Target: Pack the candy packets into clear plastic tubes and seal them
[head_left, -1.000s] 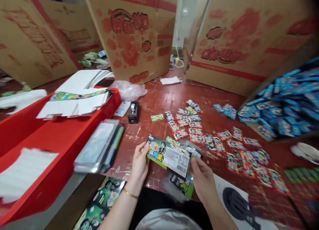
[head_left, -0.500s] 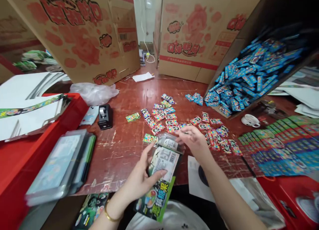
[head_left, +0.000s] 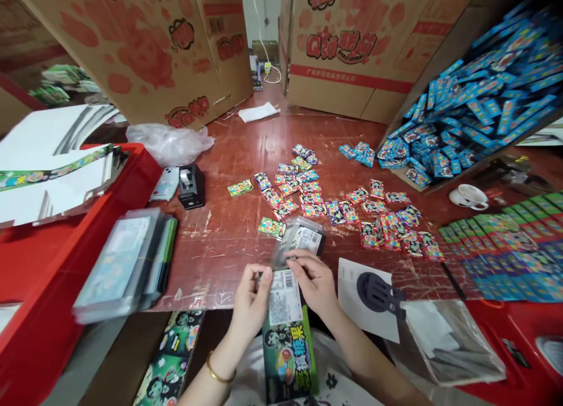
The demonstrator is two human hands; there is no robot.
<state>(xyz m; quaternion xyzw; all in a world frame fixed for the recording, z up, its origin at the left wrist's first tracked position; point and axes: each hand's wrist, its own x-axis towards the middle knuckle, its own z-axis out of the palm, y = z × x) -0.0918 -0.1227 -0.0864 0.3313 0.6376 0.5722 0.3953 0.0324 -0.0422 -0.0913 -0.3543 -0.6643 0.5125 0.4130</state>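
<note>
Between my fingers [head_left: 259,280] I see a glossy printed card box [head_left: 288,341] with a matt paper label; beyond them, the scuffed red-painted desk [head_left: 229,247].

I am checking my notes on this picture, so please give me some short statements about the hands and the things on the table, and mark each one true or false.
1. Both hands hold the same green printed package. True: the left hand and the right hand grip its upper end.
2. The black tape dispenser stands on the red crate. False: it stands on the table, beside a phone.
3. Small colourful sachets lie scattered on the table beyond the hands. True.
4. The left wrist is bare. False: it wears a gold bracelet.
5. The blue packets lie in a neat flat row. False: they spill in a heap from a tilted carton.
</note>
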